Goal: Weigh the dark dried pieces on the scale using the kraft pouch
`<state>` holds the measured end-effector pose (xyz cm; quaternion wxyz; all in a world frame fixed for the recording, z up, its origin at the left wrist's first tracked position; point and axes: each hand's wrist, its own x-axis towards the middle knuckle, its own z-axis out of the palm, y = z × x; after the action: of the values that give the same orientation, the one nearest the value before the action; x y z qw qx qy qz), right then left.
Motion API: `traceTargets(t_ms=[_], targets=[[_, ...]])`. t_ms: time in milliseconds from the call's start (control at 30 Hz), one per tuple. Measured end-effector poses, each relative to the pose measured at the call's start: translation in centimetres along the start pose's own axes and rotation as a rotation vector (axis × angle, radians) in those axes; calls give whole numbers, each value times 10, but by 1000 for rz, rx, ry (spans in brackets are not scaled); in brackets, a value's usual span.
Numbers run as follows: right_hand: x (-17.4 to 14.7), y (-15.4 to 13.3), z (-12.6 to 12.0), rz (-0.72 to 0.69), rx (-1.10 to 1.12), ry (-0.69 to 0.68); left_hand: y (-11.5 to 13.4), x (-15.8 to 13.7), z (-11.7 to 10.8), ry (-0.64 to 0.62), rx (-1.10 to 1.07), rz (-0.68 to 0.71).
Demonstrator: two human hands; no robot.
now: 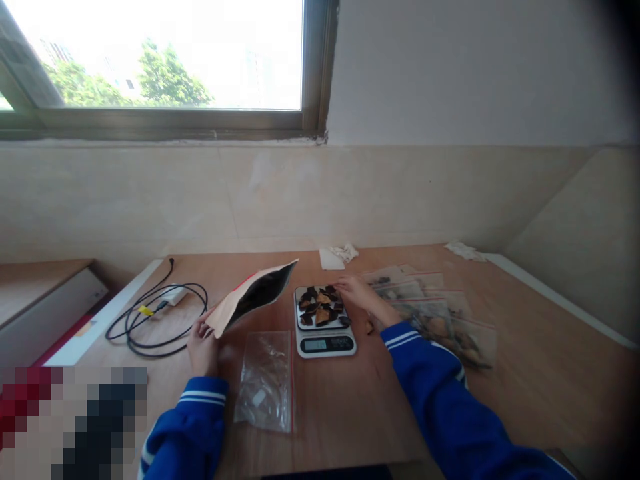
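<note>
Centrally, scale (325, 343) between pouch (253, 297) and filled bags (440, 317); front table (350, 413) bare.

A plain home-like room: tiled wall (350, 193), window (160, 60), wooden tabletop (525, 373) with kitchen scale (325, 343).

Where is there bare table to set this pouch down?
Free: between the cable and the empty bag, and the near edge right of the scale. Crowded: the filled bags beside the right hand.
</note>
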<state>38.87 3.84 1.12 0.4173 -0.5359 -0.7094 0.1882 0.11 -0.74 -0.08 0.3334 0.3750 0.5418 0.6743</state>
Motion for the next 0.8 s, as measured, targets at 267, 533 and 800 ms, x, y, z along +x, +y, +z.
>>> traceTargets(t_ms=[267,533,800], targets=[[-89,2,-20,56,-145,-8,-5,4,0,-7,-4,10],[-111,6,-13,85,-71,25,-7,4,-1,8,-4,-4],[-36,-16,0,136,222,184,-13,7,-4,4,30,-2]])
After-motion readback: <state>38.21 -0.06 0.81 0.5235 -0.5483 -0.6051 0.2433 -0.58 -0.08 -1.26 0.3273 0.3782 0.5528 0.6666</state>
